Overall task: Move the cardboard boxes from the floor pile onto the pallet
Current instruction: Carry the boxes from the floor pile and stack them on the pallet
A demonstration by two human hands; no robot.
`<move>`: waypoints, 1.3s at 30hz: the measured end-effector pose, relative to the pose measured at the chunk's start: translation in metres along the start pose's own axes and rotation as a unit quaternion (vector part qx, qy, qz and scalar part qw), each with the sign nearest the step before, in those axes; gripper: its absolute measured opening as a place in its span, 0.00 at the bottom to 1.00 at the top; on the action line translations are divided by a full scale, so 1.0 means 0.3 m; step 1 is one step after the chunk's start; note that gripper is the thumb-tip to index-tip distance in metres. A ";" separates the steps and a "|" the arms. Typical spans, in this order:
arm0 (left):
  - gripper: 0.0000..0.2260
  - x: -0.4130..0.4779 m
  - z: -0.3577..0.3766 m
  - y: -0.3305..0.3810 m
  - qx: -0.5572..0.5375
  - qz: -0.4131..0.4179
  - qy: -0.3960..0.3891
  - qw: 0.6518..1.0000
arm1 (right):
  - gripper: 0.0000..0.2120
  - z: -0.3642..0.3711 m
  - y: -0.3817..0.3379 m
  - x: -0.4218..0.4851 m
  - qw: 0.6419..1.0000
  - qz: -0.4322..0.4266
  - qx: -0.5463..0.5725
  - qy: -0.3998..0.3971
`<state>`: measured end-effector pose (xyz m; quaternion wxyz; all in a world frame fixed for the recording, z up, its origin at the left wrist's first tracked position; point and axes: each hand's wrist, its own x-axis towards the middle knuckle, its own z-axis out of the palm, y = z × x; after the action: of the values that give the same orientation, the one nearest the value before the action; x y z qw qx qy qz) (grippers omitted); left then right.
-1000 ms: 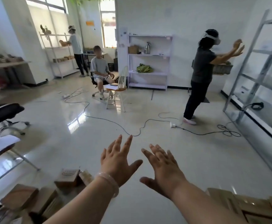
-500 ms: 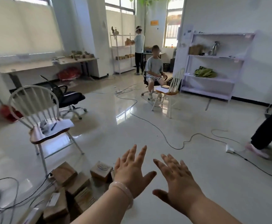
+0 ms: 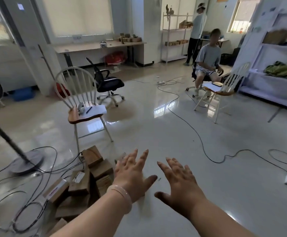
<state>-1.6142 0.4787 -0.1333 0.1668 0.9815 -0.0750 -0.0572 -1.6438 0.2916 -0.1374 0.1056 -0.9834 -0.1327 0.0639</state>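
The cardboard boxes (image 3: 88, 177) are coming into fuller view; left hand (image 3: 132, 175) and right hand (image 3: 180, 180) are reaching for a pickup, fingers (image 3: 144, 156) spread.

Two bare hands are in view, the left hand (image 3: 132, 177) and the right hand (image 3: 180, 180), and one pale translucent bracelet (image 3: 120, 194) circles the left wrist. Just left of the left hand lie at least seven brown cardboard boxes (image 3: 92, 155) — the heap is too jumbled for a surer count. Beyond the fingertips stand two white spindle-back chairs with brown wooden seats (image 3: 85, 116), one black swivel office chair (image 3: 108, 82) and two other people (image 3: 207, 55) — and far left of the left hand, one black pedestal fan (image 3: 26, 161).
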 end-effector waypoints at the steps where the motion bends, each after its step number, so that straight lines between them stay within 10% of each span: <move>1: 0.37 0.013 -0.004 -0.017 -0.001 -0.009 -0.002 1.000 | 0.41 0.006 -0.006 0.029 1.000 -0.007 -0.004 -0.004; 23: 0.38 0.731 -0.117 -0.634 -0.026 -0.039 -0.039 0.998 | 0.42 0.068 -0.272 0.962 0.996 -0.022 -0.015 -0.081; 39: 0.38 1.278 0.053 -0.749 -0.057 -0.191 -0.062 0.978 | 0.42 0.211 0.025 1.689 0.977 -0.099 -0.024 -0.187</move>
<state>-1.2111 0.6194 -0.2572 0.2039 0.9610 0.1066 -0.1533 -1.1670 0.4357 -0.2498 0.0610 -0.9384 -0.2480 0.2327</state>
